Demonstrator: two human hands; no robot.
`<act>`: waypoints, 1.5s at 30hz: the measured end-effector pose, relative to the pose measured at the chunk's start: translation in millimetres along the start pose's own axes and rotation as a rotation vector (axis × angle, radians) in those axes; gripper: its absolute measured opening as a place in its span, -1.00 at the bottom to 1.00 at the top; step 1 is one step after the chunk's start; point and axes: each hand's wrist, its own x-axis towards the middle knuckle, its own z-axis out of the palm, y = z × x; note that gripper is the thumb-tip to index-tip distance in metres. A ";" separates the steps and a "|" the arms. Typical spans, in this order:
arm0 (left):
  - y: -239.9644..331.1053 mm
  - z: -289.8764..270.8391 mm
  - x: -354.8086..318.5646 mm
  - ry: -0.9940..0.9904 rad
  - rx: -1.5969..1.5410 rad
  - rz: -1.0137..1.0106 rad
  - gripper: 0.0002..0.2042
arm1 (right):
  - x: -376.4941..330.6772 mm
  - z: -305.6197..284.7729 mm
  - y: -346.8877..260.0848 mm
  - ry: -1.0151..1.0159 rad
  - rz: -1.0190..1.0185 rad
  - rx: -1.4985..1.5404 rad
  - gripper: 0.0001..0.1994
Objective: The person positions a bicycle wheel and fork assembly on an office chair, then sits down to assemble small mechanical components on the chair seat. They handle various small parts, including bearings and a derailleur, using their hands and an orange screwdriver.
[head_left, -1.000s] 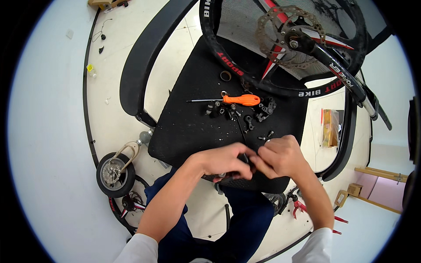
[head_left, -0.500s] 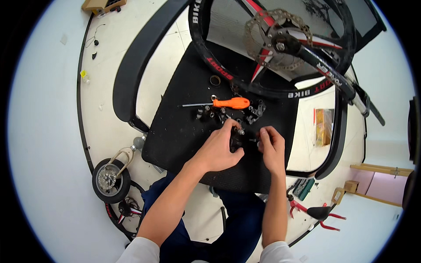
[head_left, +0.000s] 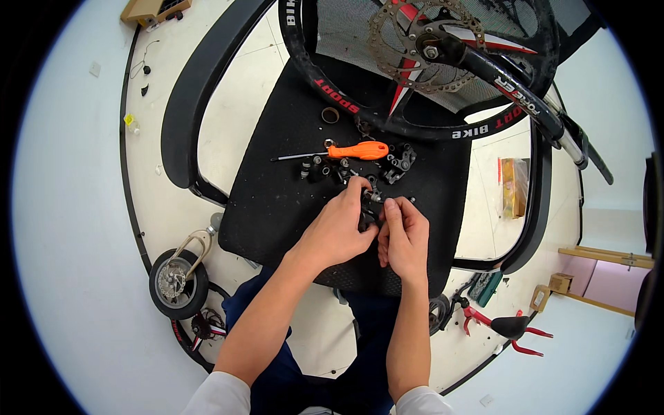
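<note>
My left hand point(head_left: 337, 225) is closed around a small black bike part point(head_left: 366, 219) with a silvery metal end; the fingers hide most of its shape. My right hand point(head_left: 405, 236) is pinched right beside that part's metal end; whatever sits between its fingertips is too small to make out. Just beyond my hands on the black chair seat point(head_left: 277, 228) lie an orange-handled screwdriver point(head_left: 356, 151), several small metal and black bits, and a dark metal bracket-like piece point(head_left: 400, 164). A metal ring point(head_left: 330, 115) rests farther back.
A bike wheel point(head_left: 408, 128) with a brake disc point(head_left: 387, 55) and black fork point(head_left: 515, 90) leans across the seat's back. Armrests point(head_left: 181, 124) flank the seat. On the floor are a small wheel point(head_left: 178, 283), a red frame point(head_left: 487, 319), a green case point(head_left: 486, 288) and a bagged package point(head_left: 514, 187).
My right hand has moved left, from apart to right against the part in my left hand. My left hand keeps its hold. The whole view has shifted slightly.
</note>
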 end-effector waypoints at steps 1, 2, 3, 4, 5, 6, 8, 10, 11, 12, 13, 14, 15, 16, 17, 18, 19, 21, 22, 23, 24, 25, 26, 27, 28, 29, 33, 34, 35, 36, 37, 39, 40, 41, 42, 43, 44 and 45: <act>2.1 -0.7 -0.2 -0.010 0.015 -0.006 -0.47 | -0.3 0.2 0.6 0.010 -0.005 -0.024 -0.68; 3.3 -0.9 -0.4 -0.020 0.030 -0.011 -0.45 | -0.3 0.4 1.2 0.009 -0.004 -0.017 -0.68; 3.7 -0.9 -1.0 -0.008 0.041 0.000 -0.45 | -0.4 0.7 1.4 0.007 -0.002 -0.011 -0.68; 4.0 -0.8 -1.6 0.004 0.052 0.012 -0.45 | -0.5 0.9 1.7 0.005 -0.001 -0.005 -0.68; 3.9 -0.5 -2.1 0.015 0.063 0.024 -0.45 | -0.3 0.5 2.9 -0.006 -0.003 0.024 -0.68; 3.5 0.1 -2.2 0.025 0.066 0.028 -0.46 | 0.2 -0.1 4.1 -0.017 -0.006 0.052 -0.68; 1.8 1.9 -2.2 0.044 0.073 0.037 -0.46 | 0.4 -0.2 4.7 -0.031 -0.001 0.098 -0.67; 1.9 3.3 -1.8 0.048 0.082 0.040 -0.47 | 0.8 0.1 5.2 -0.033 0.017 0.130 -0.67; 2.1 3.9 -1.4 0.050 0.087 0.041 -0.47 | 1.0 -0.1 5.5 -0.032 0.020 0.147 -0.67; 2.5 3.5 -1.3 0.047 0.075 0.029 -0.47 | 1.1 0.7 5.7 -0.033 0.024 0.166 -0.67; 3.1 2.9 -0.9 0.044 0.064 0.017 -0.46 | 1.2 1.5 5.7 -0.035 0.028 0.185 -0.67; 3.5 2.3 -0.6 0.041 0.052 0.005 -0.46 | 1.8 2.1 5.2 -0.040 0.024 0.192 -0.68; 2.1 2.9 -0.7 0.051 0.058 0.024 -0.47 | 2.3 1.9 5.8 -0.043 0.023 0.197 -0.68; 0.2 3.7 -0.7 0.061 0.064 0.043 -0.47 | 2.6 1.8 6.3 -0.046 0.022 0.202 -0.68; -1.3 4.2 -0.8 0.072 0.069 0.061 -0.48 | 3.0 2.0 7.2 -0.043 0.013 0.172 -0.67; -1.7 4.3 -0.8 0.064 0.070 0.043 -0.48 | 3.4 2.0 8.6 -0.042 0.004 0.142 -0.67; -1.7 4.2 -0.6 0.055 0.071 0.025 -0.48 | 3.4 2.3 9.7 -0.040 -0.004 0.112 -0.67; -2.5 4.3 -0.8 0.042 0.077 -0.003 -0.49 | 2.0 6.6 11.0 0.021 -0.046 -0.054 -0.67; -2.9 4.3 -0.8 0.036 0.082 -0.011 -0.49 | 1.7 8.3 11.3 0.053 -0.069 -0.137 -0.67; -3.4 4.2 -0.9 0.030 0.087 -0.020 -0.49 | 2.1 8.6 11.8 0.065 -0.080 -0.212 -0.68; -4.1 3.8 -1.5 0.036 0.082 -0.010 -0.49 | 2.9 9.1 12.1 0.077 -0.091 -0.287 -0.70; -5.2 3.5 -2.3 0.042 0.078 0.000 -0.49 | 3.5 9.4 12.5 0.088 -0.103 -0.362 -0.71; -6.0 2.9 -3.0 0.048 0.074 0.009 -0.49 | 3.8 9.4 13.2 0.078 -0.147 -0.418 -0.73; -6.1 1.3 -3.5 0.028 0.041 -0.007 -0.49 | 4.3 8.7 14.1 0.068 -0.191 -0.474 -0.74; -5.7 -1.2 -4.3 0.008 0.007 -0.023 -0.49 | 4.7 8.3 13.9 0.058 -0.235 -0.529 -0.76; -5.0 -4.1 -5.2 -0.012 -0.026 -0.039 -0.49 | 4.3 7.6 11.5 0.045 -0.257 -0.578 -0.77; 2.9 -19.8 -7.0 -0.158 -0.093 -0.156 -0.54 | 3.7 1.0 6.4 -0.001 -0.425 -0.732 -0.82; 3.0 -24.3 -7.0 -0.209 -0.128 -0.178 -0.55 | 4.3 -2.2 6.4 -0.012 -0.489 -0.760 -0.83; 3.9 -27.9 -6.5 -0.261 -0.163 -0.200 -0.56 | 5.8 -7.6 3.3 -0.053 -0.596 -0.817 -0.87; 5.3 -34.2 -7.4 -0.321 -0.209 -0.225 -0.57 | 9.1 -11.4 -2.1 -0.099 -0.709 -0.866 -0.90; 7.3 -38.0 -7.5 -0.391 -0.259 -0.248 -0.58 | 10.2 -17.5 -8.0 -0.140 -0.814 -0.921 -0.92; -0.5 -38.7 -7.4 -0.487 -0.455 -0.302 -0.60 | 9.5 -26.5 -23.6 -0.268 -0.892 -1.110 -0.86; -12.0 -31.4 -5.9 -0.517 -0.608 -0.332 -0.61 | 11.2 -32.7 -30.0 -0.304 -0.979 -1.190 -0.87; -21.2 -26.3 -6.3 -0.546 -0.761 -0.360 -0.61 | 14.0 -37.4 -36.0 -0.340 -1.066 -1.269 -0.87; -15.4 -29.7 -6.6 -0.607 -0.848 -0.419 -0.60 | 16.7 -41.5 -44.1 -0.355 -1.138 -1.319 -0.87; -10.7 -29.5 -7.0 -0.610 -0.867 -0.437 -0.60 | 19.1 -44.6 -51.8 -0.370 -1.211 -1.368 -0.86; -6.2 -27.8 -7.2 -0.612 -0.887 -0.454 -0.60 | 19.9 -47.0 -55.8 -0.385 -1.284 -1.417 -0.86; -3.4 -27.2 -7.5 -0.611 -0.909 -0.469 -0.61 | 19.7 -48.4 -57.5 -0.366 -1.305 -1.439 -0.84</act>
